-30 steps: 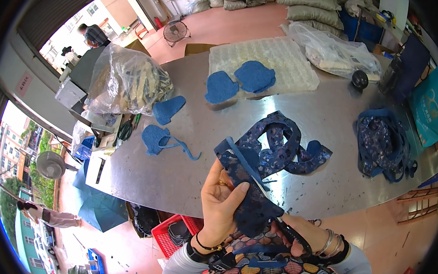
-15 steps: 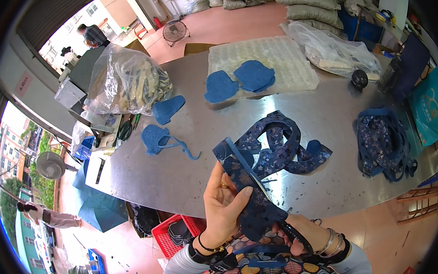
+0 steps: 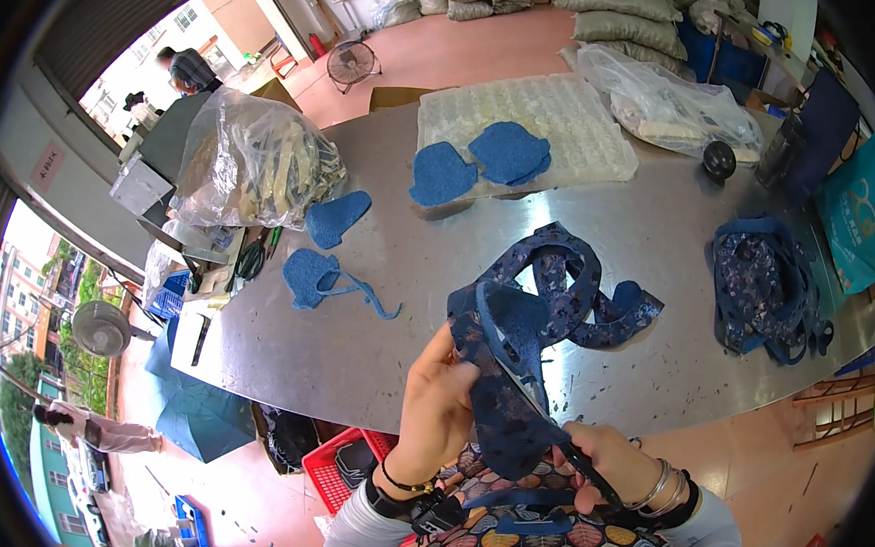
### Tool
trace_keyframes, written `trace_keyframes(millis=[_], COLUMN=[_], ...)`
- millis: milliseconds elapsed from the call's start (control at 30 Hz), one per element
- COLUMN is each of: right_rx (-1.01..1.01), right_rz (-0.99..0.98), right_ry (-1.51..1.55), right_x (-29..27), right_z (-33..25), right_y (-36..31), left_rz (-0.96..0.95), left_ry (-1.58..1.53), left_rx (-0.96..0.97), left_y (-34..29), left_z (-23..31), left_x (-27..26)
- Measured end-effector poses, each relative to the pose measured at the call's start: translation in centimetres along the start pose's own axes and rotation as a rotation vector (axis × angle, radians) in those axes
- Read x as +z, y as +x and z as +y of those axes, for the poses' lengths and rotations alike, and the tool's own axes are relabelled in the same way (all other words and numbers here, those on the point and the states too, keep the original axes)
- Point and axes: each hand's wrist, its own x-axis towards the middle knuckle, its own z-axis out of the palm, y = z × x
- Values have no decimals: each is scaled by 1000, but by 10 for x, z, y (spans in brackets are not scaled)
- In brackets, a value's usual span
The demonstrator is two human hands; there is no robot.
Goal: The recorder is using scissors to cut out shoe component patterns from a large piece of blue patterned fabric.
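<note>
My left hand [image 3: 438, 399] is closed on a dark blue floral fabric piece [image 3: 509, 418], thumb folded against its face. The piece hangs over the table's near edge, its plain blue backing turned out at the upper end. My right hand [image 3: 621, 465] grips black-handled scissors [image 3: 591, 470] at the fabric's lower right end. A pale, blade-like edge runs up along the fabric from there; the blades are partly hidden. Beyond my hands, a chain of looped floral pieces [image 3: 583, 272] lies on the metal table [image 3: 398, 261], touching or overlapping the held piece.
Blue fabric cutouts [image 3: 442, 174] lie on the table and a pale textured sheet [image 3: 538, 109]. A floral pile [image 3: 762, 283] sits at the right. A clear bag of scraps [image 3: 254, 162] stands far left. Below the table edge are a red basket [image 3: 345, 468] and an umbrella [image 3: 199, 409].
The held fabric's upper end has folded open, showing more blue backing. My left hand has turned with its thumb tucked in, and my right hand has risen slightly along the fabric.
</note>
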Motion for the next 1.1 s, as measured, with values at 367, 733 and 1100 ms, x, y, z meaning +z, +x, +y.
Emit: trace_keyframes(millis=[367, 733, 1100], right_rx=[39, 114, 63], right_rz=[-40, -142, -133], right_ry=[139, 226, 290], right_x=[1, 9, 7], right_z=[8, 24, 0], right_y=[-1, 6, 6], left_rz=[-78, 12, 95], left_ry=[81, 152, 293], left_rx=[0, 93, 158], left_y=[11, -1, -8], left_z=[3, -3, -12], left_x=[-11, 1, 4])
